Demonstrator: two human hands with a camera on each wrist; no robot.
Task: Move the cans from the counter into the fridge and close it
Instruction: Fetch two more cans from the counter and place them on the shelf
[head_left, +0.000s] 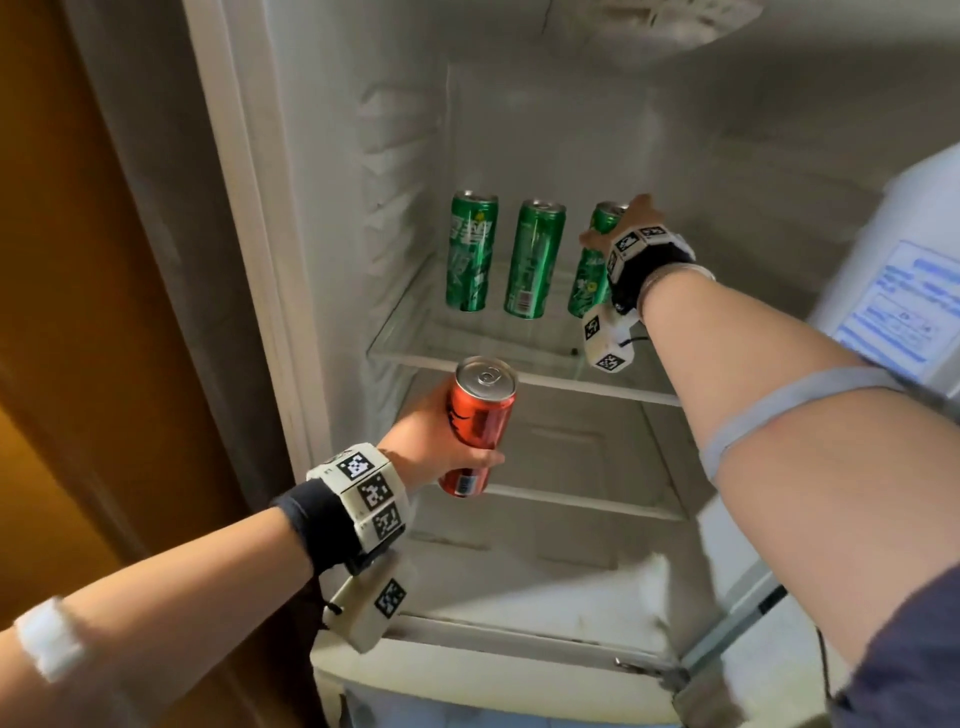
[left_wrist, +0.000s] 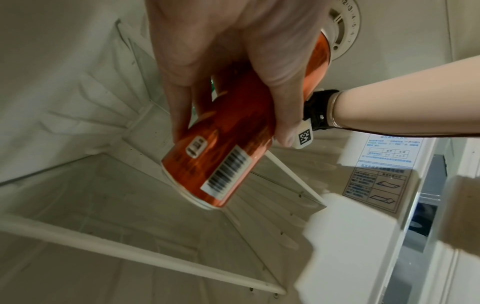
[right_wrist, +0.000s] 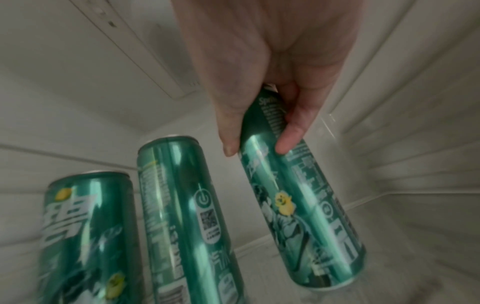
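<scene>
Cans: in the head view two green cans (head_left: 471, 252) (head_left: 535, 258) stand upright on the fridge's glass shelf (head_left: 415, 338), and a third green can (head_left: 592, 270) just right of them is grasped near its top by the right hand (head_left: 631, 228), while the left hand (head_left: 421, 441) holds an orange can (head_left: 480, 423) in front of and below that shelf, short of its front edge. The left wrist view shows that grip wrapped round the tilted orange can (left_wrist: 228, 139) — fingers (left_wrist: 284, 115) and thumb on opposite sides — above a lower shelf (left_wrist: 103, 244). The right wrist view shows thumb and fingers (right_wrist: 291, 135) pinching the third can (right_wrist: 306, 205), its base at the shelf — contact unclear.
</scene>
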